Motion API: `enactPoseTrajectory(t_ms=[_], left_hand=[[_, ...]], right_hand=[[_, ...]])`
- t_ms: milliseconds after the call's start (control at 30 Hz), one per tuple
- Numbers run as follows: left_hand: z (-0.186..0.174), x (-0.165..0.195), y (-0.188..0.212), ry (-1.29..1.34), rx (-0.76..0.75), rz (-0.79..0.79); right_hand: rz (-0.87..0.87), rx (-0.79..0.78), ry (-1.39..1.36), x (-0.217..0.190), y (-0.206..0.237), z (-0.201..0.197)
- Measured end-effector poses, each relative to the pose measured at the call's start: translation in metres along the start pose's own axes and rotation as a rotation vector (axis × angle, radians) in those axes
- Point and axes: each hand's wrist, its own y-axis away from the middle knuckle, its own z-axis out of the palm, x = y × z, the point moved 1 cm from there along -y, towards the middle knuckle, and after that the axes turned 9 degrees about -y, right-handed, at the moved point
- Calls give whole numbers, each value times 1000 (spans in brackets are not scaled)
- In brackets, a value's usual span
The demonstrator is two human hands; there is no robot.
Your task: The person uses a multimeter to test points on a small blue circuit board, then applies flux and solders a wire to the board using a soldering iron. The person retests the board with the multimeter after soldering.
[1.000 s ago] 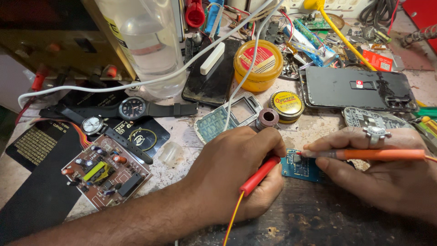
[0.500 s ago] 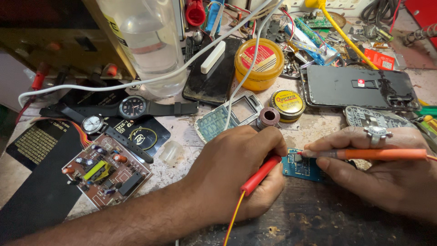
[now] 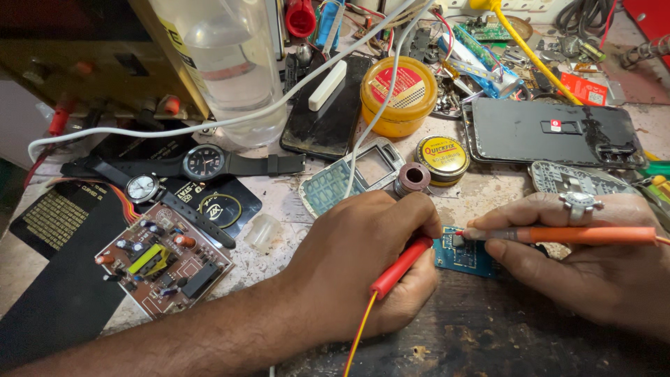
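A small blue circuit board (image 3: 466,257) lies on the worn bench between my hands. My left hand (image 3: 363,265) grips a red probe (image 3: 399,268) with a yellow lead, its tip hidden under my fingers at the board's left edge. My right hand (image 3: 593,258), wearing a ring, holds an orange probe (image 3: 579,235) nearly level, its tip touching a part on the board's top.
A brown circuit board (image 3: 162,265) and two wristwatches (image 3: 202,165) lie at left. Behind the hands are a phone keypad frame (image 3: 349,179), a solder spool (image 3: 412,177), two round tins (image 3: 399,94), a dark phone (image 3: 328,112), a phone back cover (image 3: 551,132) and a clear bottle (image 3: 230,63).
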Motion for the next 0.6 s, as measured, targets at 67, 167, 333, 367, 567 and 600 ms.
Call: enactPoseTrajectory(t_ms=[67, 167, 333, 367, 567, 600], left_hand=[[0, 0, 0, -6, -5, -6], [0, 0, 0, 4, -7, -10], [0, 0, -1, -3, -3, -7], [1, 0, -1, -5, -2, -6], [1, 0, 0, -3, -1, 6], [1, 0, 0, -5, -3, 3]], right_hand=[[-10, 17, -42, 1, 0, 2], [7, 34, -81, 3, 1, 2], [-23, 44, -34, 4, 1, 1], [-2, 39, 14, 4, 2, 1], [-6, 18, -45, 0, 0, 0], [-10, 16, -51, 0, 0, 0]])
